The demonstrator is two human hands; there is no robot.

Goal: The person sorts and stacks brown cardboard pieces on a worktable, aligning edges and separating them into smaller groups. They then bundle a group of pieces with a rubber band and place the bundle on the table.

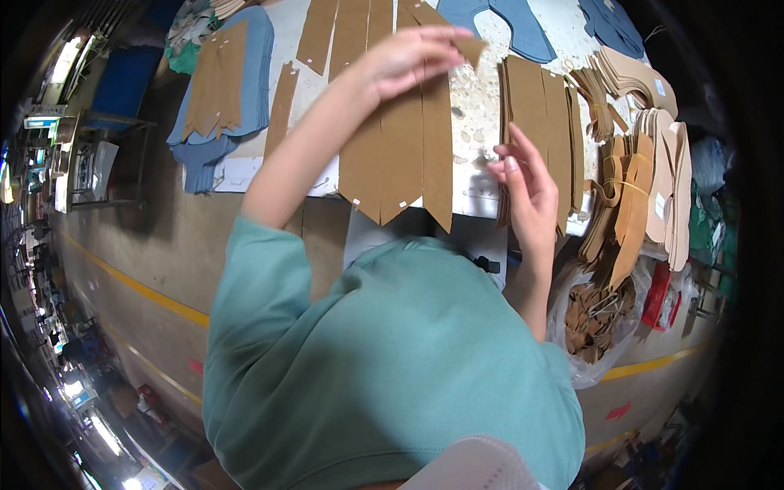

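Note:
My left hand (420, 61) reaches over the far part of the table, its fingers slightly blurred and closed on a brown strip (472, 51) whose pointed end sticks out past the fingertips. Beneath that arm, long flat brown strips (396, 163) with pointed near ends lie side by side, small white labels on some. My right hand (529, 184) hovers at the near edge of a stack of brown strips (531, 98); its fingers are apart and bent, with nothing seen in them.
Blue cut pieces (257, 73) are piled at the left, brown ones on top. More blue pieces (527, 28) lie at the back. Tied brown bundles (629, 188) and beige pieces (665, 180) crowd the right. A clear bag of brown scraps (600, 318) stands below the table's right side.

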